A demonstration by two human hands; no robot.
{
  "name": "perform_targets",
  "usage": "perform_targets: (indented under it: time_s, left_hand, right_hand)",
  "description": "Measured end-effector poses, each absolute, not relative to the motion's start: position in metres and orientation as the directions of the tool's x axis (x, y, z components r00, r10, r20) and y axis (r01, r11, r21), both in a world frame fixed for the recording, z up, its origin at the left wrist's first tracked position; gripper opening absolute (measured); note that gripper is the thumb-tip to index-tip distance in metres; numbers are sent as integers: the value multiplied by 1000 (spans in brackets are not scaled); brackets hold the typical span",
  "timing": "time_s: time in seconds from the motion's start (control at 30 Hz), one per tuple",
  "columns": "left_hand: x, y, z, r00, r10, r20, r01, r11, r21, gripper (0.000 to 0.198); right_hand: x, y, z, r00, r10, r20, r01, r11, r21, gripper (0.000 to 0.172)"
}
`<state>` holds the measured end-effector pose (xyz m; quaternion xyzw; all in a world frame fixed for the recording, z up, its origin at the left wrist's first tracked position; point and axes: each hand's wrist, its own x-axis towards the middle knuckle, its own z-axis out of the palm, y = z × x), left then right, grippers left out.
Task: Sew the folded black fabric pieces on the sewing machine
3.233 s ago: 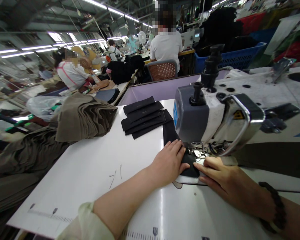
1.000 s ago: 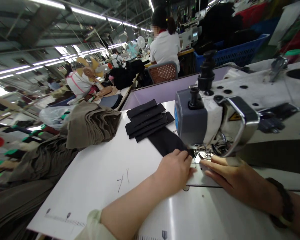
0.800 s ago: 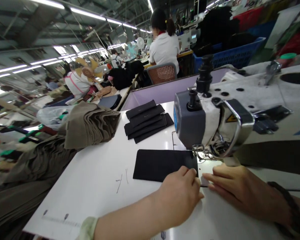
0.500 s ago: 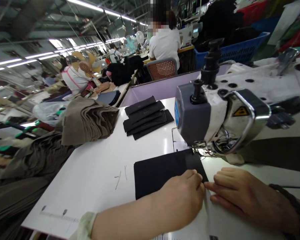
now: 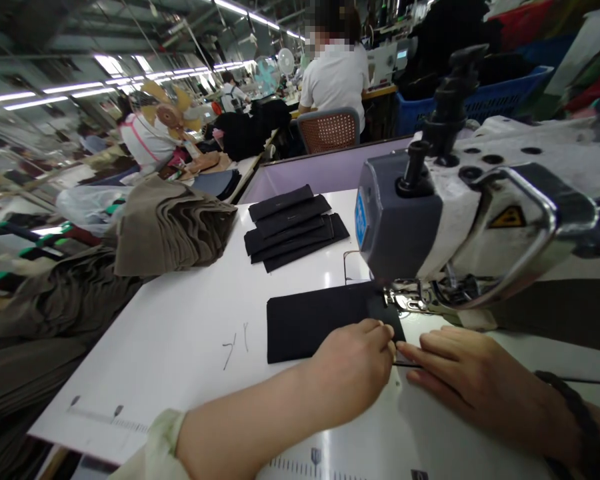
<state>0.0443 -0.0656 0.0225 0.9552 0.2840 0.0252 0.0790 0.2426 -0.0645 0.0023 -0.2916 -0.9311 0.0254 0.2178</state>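
Observation:
A flat black fabric piece [image 5: 310, 320] lies on the white table [image 5: 190, 333] just left of the sewing machine's [image 5: 460, 213] presser foot [image 5: 410, 301]. My left hand [image 5: 353, 367] pinches the piece's near right corner with thumb and fingertips closed. My right hand [image 5: 460, 377] lies on the table beside that corner, its fingers stretched out flat and touching the cloth's edge. A dark bead bracelet is on my right wrist.
A stack of black fabric pieces [image 5: 293, 227] lies further back on the table. Piled brown fabric [image 5: 170, 227] sits at the table's left edge. A lilac partition [image 5: 320, 173] closes the far side. Other people sit at stations beyond, near a blue basket [image 5: 480, 100].
The black piece went from under the presser foot to lying flat on the table to its left. Both hands drew back toward me with its corner.

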Motion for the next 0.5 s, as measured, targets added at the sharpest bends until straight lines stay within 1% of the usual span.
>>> perform_targets:
  time_s: [0.07, 0.23, 0.37, 0.5]
  left_hand:
    - [44, -61, 22, 833, 553, -8, 547, -821, 163, 20]
    - [43, -49, 22, 810, 585, -38, 582, -795, 172, 19]
    - [43, -42, 20, 788, 616, 13, 600, -772, 210, 16]
    - [44, -36, 15, 754, 654, 67, 626, -746, 228, 15]
  right_hand:
    - [242, -62, -1, -720, 577, 384, 555, 812, -180, 37]
    - [242, -56, -9, -682, 618, 390, 616, 773, -148, 34]
    - [243, -52, -16, -654, 641, 402, 648, 749, -140, 31]
    - [242, -50, -21, -636, 664, 393, 680, 723, -122, 33]
